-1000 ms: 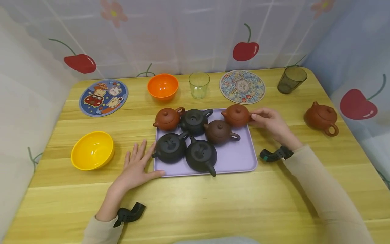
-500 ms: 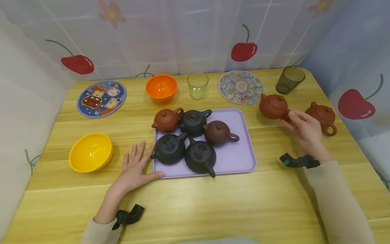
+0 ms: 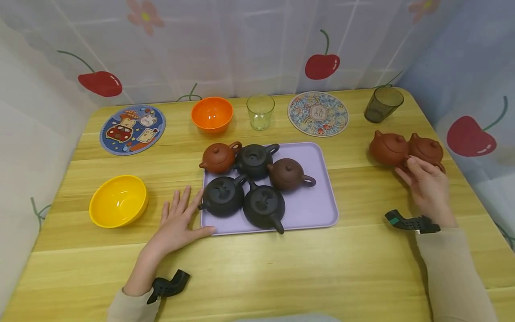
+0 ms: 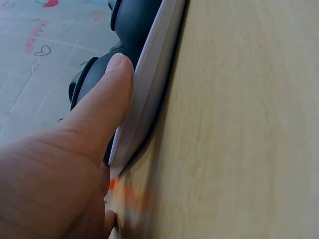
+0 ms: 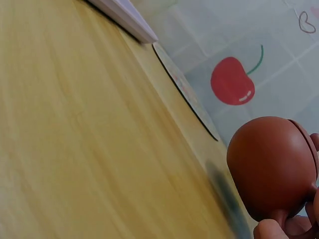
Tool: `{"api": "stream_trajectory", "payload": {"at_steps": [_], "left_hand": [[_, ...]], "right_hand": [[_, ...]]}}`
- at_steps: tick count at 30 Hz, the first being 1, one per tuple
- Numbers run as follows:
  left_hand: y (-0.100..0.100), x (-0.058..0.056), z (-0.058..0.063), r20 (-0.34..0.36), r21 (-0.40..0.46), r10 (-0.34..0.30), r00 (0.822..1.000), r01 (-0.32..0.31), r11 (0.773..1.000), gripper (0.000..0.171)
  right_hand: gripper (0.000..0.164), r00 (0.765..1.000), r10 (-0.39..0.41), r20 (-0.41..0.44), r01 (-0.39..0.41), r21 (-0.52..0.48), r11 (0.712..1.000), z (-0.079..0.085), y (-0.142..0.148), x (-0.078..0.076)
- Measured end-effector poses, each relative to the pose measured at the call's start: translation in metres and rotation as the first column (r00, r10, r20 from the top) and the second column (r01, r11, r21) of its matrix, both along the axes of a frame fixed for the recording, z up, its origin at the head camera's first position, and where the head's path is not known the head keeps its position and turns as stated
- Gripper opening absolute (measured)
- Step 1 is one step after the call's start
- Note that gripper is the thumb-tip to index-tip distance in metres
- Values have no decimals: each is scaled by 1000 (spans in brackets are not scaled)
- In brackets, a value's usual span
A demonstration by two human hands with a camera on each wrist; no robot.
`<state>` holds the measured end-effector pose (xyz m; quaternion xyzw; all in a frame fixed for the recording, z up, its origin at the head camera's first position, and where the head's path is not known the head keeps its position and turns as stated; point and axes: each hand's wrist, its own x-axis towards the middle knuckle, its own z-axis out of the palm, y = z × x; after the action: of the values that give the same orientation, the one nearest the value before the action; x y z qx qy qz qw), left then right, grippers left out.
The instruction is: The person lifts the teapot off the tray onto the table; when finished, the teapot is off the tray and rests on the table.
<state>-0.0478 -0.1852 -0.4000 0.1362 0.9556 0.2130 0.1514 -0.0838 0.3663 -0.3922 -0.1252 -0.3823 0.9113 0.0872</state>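
Observation:
My right hand [image 3: 430, 190] pinches the handle of a reddish-brown teapot [image 3: 388, 149], also seen in the right wrist view as a round teapot body [image 5: 271, 167]. A second reddish-brown teapot [image 3: 427, 150] sits right beside it, partly hidden by my fingers. My left hand [image 3: 177, 226] lies with fingers spread at the left edge of the lilac tray [image 3: 310, 219]. Its thumb [image 4: 107, 94] touches the tray rim. On the tray are a dark brown teapot [image 3: 287, 174] and several black teapots [image 3: 264, 205]. A small red-brown teapot [image 3: 219, 158] is at its back left corner.
A yellow bowl [image 3: 118, 201] stands left of the tray. Along the back are a blue round mat [image 3: 132, 129], an orange bowl [image 3: 212, 115], a green glass [image 3: 260, 112], a patterned round mat [image 3: 318, 113] and a dark glass [image 3: 383, 104] near the right corner.
My right hand has lifted the reddish-brown teapot from the tray's back right corner and carried it right, beside the other reddish-brown teapot. The left hand stays at the tray.

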Motion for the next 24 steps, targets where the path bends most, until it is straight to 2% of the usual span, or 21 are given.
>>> {"api": "stream_trajectory", "payload": {"at_steps": [12, 14, 17, 20, 22, 23, 24], "left_hand": [[0, 0, 1, 19, 5, 5, 1000, -5, 1000, 93], [0, 0, 1, 18, 4, 3, 1000, -3, 1000, 93], [0, 0, 1, 15, 1, 2, 1000, -2, 1000, 93], [0, 0, 1, 14, 1, -1, 1000, 1, 1000, 93], [0, 0, 1, 16, 1, 1, 1000, -1, 1000, 93], [0, 0, 0, 16, 0, 2, 1000, -2, 1000, 93], [0, 0, 0, 16, -1, 2, 1000, -2, 1000, 93]], "right_hand": [[23, 999, 26, 45, -28, 39, 999, -6, -1, 2], [23, 998, 29, 48, -33, 66, 997, -6, -1, 2], [22, 998, 40, 52, -49, 189, 981, -3, -1, 3], [22, 995, 79, 63, -97, 371, 923, 4, 2, 7], [21, 993, 85, 87, -118, 514, 849, 11, 4, 9], [20, 993, 54, 106, -109, 621, 777, 15, 4, 11], [20, 992, -2, 127, -94, 739, 667, 21, 3, 12]]}}
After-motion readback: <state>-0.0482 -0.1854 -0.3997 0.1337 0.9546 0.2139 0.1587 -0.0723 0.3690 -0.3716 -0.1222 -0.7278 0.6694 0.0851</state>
